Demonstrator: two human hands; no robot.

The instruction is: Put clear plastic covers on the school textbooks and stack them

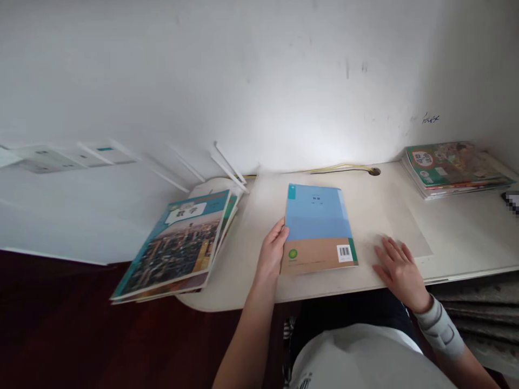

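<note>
A blue and brown textbook lies back cover up on the white desk, its barcode at the lower right corner. My left hand grips the book's left edge, thumb on the cover and the other fingers partly hidden. To the right of the book, my right hand rests flat with fingers apart and holds nothing. It touches the near edge of a thin pale sheet on the desk. A grey wrist brace is around my right wrist.
Several textbooks with a city-photo cover overhang the desk's left end, by a white router with antennas. Another book stack sits at the back right. Yellow and black cables run to a desk hole along the wall.
</note>
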